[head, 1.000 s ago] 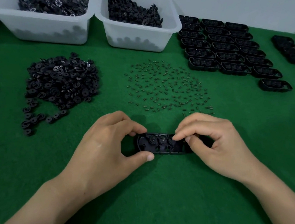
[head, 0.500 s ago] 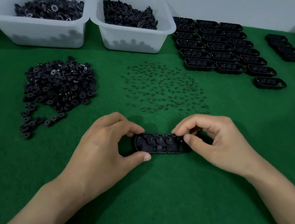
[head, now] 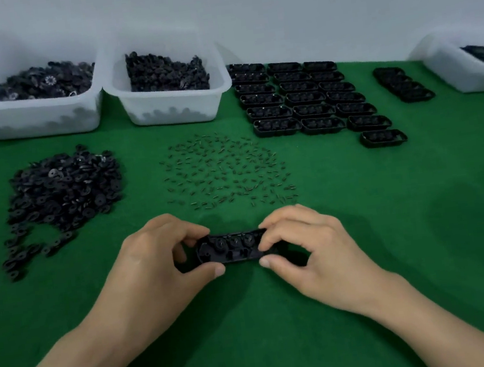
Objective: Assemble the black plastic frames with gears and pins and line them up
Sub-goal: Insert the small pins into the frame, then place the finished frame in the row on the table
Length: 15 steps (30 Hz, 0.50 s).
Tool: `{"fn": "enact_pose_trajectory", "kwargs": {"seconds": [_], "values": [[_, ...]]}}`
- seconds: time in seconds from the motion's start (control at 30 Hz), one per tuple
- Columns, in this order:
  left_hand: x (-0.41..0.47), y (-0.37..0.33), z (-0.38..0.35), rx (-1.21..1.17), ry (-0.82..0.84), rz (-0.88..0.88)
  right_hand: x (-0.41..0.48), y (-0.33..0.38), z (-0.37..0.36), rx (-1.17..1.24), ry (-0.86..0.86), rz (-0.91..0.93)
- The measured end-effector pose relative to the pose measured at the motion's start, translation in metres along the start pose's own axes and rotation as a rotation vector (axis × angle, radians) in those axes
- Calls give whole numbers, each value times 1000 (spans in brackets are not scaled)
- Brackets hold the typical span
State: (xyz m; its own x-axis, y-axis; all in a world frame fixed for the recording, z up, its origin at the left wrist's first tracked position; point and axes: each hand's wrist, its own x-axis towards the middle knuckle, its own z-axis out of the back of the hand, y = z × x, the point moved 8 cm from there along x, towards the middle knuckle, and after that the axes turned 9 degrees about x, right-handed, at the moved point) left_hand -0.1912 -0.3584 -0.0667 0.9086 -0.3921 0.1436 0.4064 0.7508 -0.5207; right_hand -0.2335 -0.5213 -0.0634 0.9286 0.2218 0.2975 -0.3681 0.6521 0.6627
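The black plastic frame [head: 233,251] lies low over the green worktop [head: 422,222], near its middle, with several gears seated inside. The left hand [head: 153,264] pinches its left end and the right hand [head: 312,247] its right end, fingers [head: 270,261] curled narrowly round the rim. At 12 o'clock from the frame lie scattered pins [head: 227,170]; at 10 o'clock, a heap of loose gears [head: 64,189]. At 1 o'clock finished frames [head: 306,99] stand in rows. Two white bins [head: 170,109] of dark parts sit at 11 o'clock.
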Motion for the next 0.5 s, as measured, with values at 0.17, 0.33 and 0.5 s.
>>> {"fn": "enact_pose_trajectory", "kwargs": {"seconds": [0.17, 0.33, 0.5], "values": [[21, -22, -10, -161, 55, 66, -3, -21, 32, 20, -143, -52], [57, -57, -40, -523, 211, 164, -9, -60, 82, -18, -298, -123], [100, -101, -81, -864, 356, 333, 2, -113, 129, -169, -344, -272]]}}
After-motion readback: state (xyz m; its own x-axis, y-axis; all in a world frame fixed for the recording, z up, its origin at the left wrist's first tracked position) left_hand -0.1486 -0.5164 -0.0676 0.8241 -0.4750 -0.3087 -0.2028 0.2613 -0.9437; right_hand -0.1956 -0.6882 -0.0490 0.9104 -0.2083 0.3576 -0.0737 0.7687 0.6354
